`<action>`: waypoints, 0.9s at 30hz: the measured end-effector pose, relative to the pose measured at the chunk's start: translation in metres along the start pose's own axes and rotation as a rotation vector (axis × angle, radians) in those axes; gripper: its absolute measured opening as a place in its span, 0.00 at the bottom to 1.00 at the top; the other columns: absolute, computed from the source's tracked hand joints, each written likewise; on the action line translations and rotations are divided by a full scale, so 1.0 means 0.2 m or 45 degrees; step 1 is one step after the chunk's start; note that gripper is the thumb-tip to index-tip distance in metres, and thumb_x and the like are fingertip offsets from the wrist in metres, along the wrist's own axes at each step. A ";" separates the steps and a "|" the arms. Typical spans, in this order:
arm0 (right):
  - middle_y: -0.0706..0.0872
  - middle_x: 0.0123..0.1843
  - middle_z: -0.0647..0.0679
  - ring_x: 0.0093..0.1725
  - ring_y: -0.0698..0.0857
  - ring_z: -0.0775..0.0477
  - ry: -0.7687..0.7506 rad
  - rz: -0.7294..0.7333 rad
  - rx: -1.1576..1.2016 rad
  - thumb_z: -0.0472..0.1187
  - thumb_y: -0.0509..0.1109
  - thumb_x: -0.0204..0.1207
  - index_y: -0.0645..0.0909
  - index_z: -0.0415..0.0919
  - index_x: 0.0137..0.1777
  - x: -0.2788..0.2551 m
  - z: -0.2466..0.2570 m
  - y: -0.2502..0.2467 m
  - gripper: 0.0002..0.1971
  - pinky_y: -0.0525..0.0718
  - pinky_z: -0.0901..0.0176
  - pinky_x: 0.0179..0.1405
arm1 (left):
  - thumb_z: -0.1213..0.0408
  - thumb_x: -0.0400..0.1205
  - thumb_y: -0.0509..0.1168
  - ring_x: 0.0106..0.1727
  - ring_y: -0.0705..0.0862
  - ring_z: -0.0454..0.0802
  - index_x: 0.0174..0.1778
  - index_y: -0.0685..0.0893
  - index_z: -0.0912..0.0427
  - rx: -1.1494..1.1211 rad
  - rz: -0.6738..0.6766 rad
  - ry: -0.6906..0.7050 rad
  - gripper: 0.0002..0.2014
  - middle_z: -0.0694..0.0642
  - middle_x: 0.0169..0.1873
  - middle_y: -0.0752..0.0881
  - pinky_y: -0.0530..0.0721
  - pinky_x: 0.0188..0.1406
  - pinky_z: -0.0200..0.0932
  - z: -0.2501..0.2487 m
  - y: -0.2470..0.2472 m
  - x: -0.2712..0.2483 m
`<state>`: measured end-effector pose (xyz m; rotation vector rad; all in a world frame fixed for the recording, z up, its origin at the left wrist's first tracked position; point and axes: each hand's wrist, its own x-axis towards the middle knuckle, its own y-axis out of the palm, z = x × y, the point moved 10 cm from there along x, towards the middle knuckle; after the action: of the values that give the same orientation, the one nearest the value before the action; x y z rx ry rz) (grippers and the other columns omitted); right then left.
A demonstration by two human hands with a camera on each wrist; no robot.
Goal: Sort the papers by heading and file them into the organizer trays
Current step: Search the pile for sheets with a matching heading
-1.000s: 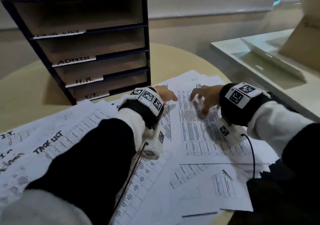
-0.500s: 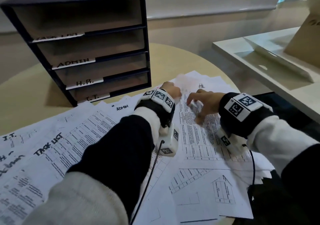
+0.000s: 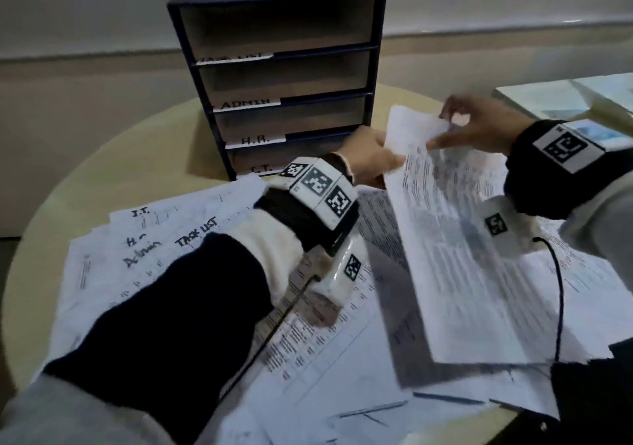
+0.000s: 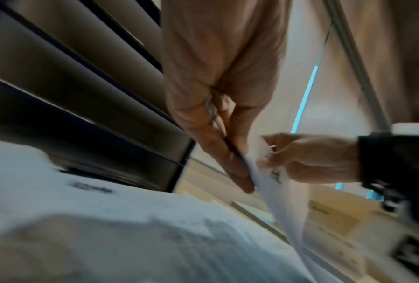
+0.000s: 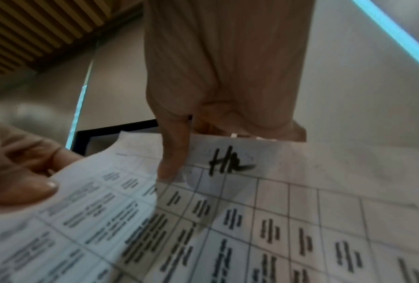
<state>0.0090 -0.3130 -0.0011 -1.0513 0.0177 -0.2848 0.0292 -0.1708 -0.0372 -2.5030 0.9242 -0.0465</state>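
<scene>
A: Both hands are up off the table here. The left hand is pinching the near-left edge of a printed sheet, thumb on top, fingers underneath.

B: And the right hand is clamping the far end of that same sheet, fingers curled over the top edge. From the right wrist view, a handwritten "HR" heading is showing just beside the finger lying on the page.

A: The sheet is hanging tilted, its far end raised, its near end trailing over the spread of loose papers covering the round table.

B: The organizer is standing just beyond the left hand: four open trays, labelled ADMIN, H.R. and I.T.. The top label is too blurred for me to be reading.

A: On the spread at the left, headings are reading I.T., TASK LIST and Admin. The held sheet is sitting in front of the organizer, to its right, outside every tray.
</scene>
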 end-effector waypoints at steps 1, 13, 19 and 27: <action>0.75 0.40 0.44 0.46 0.72 0.47 -0.052 0.047 -0.022 0.39 0.79 0.66 0.73 0.40 0.42 0.00 0.07 0.04 0.15 0.68 0.57 0.43 | 0.73 0.81 0.63 0.55 0.86 0.57 0.59 0.82 0.70 0.047 0.026 -0.034 0.12 0.65 0.57 0.86 0.84 0.61 0.55 0.05 -0.03 -0.03; 0.70 0.26 0.56 0.30 0.69 0.57 -0.299 0.505 -0.231 0.34 0.71 0.73 0.66 0.51 0.22 -0.25 0.50 0.56 0.23 0.69 0.61 0.41 | 0.38 0.60 0.75 0.82 0.55 0.64 0.82 0.46 0.59 1.156 0.052 -0.790 0.62 0.63 0.82 0.48 0.60 0.80 0.59 0.77 -0.73 -0.51; 0.72 0.27 0.51 0.36 0.72 0.47 -0.271 0.610 -0.291 0.37 0.71 0.74 0.69 0.44 0.24 -0.30 0.52 0.71 0.19 0.68 0.66 0.31 | 0.42 0.67 0.75 0.77 0.62 0.67 0.80 0.45 0.63 1.298 -0.073 -0.825 0.58 0.67 0.76 0.57 0.68 0.74 0.60 0.82 -0.75 -0.59; 0.78 0.43 0.49 0.44 0.76 0.49 -0.357 0.479 -0.345 0.34 0.63 0.79 0.83 0.35 0.53 -0.22 0.67 0.65 0.09 0.68 0.66 0.43 | 0.70 0.84 0.55 0.70 0.74 0.57 0.71 0.73 0.58 0.884 -0.078 -0.229 0.18 0.60 0.72 0.74 0.71 0.61 0.38 0.63 -0.58 -0.43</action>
<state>0.0149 -0.1278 -0.0515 -1.3241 0.0015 0.2131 0.0570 0.0132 -0.0879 -1.8523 0.6168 -0.1345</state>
